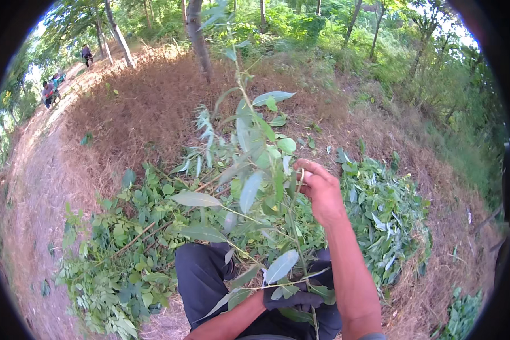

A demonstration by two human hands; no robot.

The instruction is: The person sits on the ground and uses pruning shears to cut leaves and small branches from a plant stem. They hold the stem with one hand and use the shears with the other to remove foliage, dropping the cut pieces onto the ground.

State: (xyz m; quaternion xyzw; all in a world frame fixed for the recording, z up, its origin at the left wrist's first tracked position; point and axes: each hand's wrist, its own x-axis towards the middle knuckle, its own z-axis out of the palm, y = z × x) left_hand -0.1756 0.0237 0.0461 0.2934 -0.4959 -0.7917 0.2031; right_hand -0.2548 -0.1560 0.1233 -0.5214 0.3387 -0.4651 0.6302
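A tall leafy branch (296,229) stands upright before me, its top rising past the middle of the view. Low down, my left hand (292,297), in a dark glove, is closed around its stem between my knees. Higher up, my bare right hand (321,187) pinches a thin green stem or leaf stalk between thumb and fingers, beside the branch's leaves. A pile of cut leafy branches (123,250) lies on my left and reaches in front of my legs. On the right is a heap of green leaves (386,216).
Dry brown brush (144,106) and a tree trunk (199,42) stand ahead. A dirt path (42,157) runs along the left, with a person (86,55) standing far off and another person (48,93) nearer. More cut greenery (461,316) lies at lower right.
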